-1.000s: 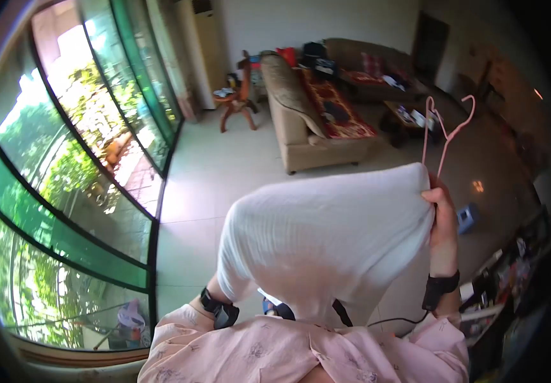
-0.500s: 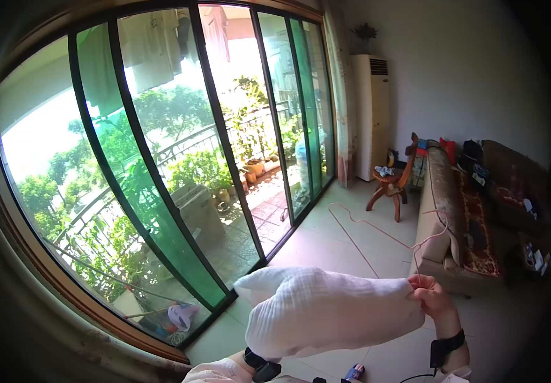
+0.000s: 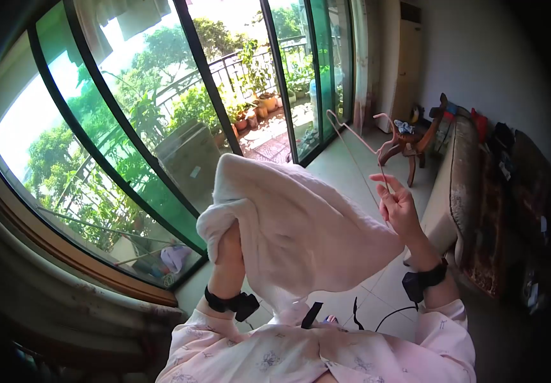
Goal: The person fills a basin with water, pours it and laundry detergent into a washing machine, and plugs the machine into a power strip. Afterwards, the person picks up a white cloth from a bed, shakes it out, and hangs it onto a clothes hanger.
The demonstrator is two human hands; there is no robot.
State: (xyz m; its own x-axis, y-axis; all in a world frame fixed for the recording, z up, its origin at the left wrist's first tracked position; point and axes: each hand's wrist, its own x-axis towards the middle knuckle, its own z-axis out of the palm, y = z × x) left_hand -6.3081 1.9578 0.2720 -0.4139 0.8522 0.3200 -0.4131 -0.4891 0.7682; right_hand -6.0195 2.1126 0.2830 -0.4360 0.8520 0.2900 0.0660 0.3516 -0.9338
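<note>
A white cloth, perhaps a garment [image 3: 288, 223], hangs spread between my hands in front of me. My left hand [image 3: 229, 244] reaches up inside or under its left side, and the fabric hides the fingers. At the cloth's right end, my right hand [image 3: 398, 207] is closed round a thin pinkish wire hanger [image 3: 355, 133]. The hanger's hook end rises above that hand, and part of its frame runs down behind the cloth. Whether the right fingers also pinch the cloth edge, I cannot tell.
Sliding glass doors [image 3: 205, 70] line the left side, opening onto a balcony with potted plants [image 3: 266, 102]. A wooden chair [image 3: 416, 137] with a small cloth on it and a sofa [image 3: 457, 166] stand at the right. The floor is tiled.
The cloth has been raised and spread wider. My left forearm now shows beneath it. My right hand and the hanger have moved up and slightly left, and the view tilts further down.
</note>
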